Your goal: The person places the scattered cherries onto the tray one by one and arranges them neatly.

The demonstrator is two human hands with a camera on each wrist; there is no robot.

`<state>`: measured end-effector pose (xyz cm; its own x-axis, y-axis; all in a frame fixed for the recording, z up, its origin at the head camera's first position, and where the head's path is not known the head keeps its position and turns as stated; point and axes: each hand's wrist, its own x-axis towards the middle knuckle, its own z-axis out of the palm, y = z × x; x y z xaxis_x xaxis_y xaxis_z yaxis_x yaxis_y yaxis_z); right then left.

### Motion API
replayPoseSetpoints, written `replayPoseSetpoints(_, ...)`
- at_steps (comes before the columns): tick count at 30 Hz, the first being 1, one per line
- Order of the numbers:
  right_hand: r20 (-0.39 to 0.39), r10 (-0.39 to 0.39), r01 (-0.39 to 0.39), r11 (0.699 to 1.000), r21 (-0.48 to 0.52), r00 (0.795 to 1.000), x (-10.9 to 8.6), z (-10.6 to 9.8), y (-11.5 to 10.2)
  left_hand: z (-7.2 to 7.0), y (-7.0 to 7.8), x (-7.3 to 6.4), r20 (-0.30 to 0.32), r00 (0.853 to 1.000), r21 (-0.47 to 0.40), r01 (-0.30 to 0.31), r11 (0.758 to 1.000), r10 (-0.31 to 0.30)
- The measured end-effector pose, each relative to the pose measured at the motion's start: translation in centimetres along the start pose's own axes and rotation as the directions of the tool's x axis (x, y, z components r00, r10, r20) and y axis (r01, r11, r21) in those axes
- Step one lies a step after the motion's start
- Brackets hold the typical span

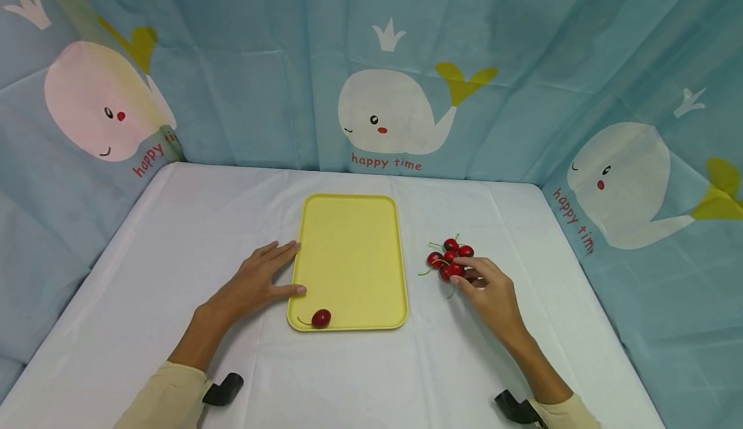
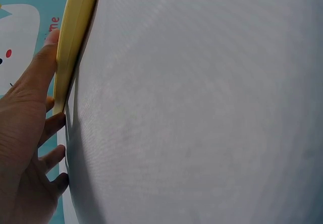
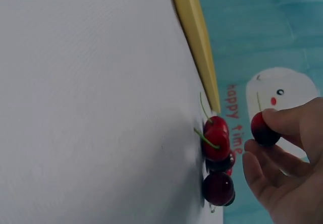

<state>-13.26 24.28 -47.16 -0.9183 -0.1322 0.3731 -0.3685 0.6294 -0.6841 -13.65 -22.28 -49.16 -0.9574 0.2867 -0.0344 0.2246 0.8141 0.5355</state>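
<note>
My right hand (image 1: 489,290) pinches a dark red cherry (image 3: 264,130) between thumb and fingertips, and in the right wrist view it hangs clear of the cloth. Right beside it on the table lies a pile of several cherries (image 1: 450,244) with green stems. The left hand (image 1: 255,279) rests at the left side of a yellow rectangular tray (image 1: 351,255), thumb over the rim and fingers extended along the edge. In the left wrist view the thumb lies against the tray's side wall (image 2: 75,37). A single cherry (image 1: 321,318) with its stem sits in the tray's front left corner.
A white cloth (image 1: 232,209) covers the table. Blue curtains (image 1: 255,93) printed with whales hang behind it and along both sides. Black wrist-worn devices (image 1: 224,390) show at both sleeves near the front.
</note>
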Motion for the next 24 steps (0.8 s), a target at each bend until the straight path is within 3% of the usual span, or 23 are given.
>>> replayPoseSetpoints(9, 0.048, -0.029, 0.028, 0.999, 0.019, 0.998, 0.4, 1.4, -1.3, 0.0, 0.0, 0.0, 0.002, 1.000, -0.004, 0.011, 1.000, -0.011)
replayPoseSetpoints(18, 0.102, -0.124, 0.117, 0.990, 0.076, 0.987, 0.8, 3.3, -2.3, -0.1, 0.1, 0.0, 0.006, 1.000, -0.003, 0.012, 1.000, -0.012)
replayPoseSetpoints(24, 0.155, -0.095, 0.079, 0.991, 0.105, 0.983, 1.0, 4.2, -3.2, -0.1, 0.2, 0.0, 0.011, 1.000, 0.000, 0.023, 1.000, -0.023)
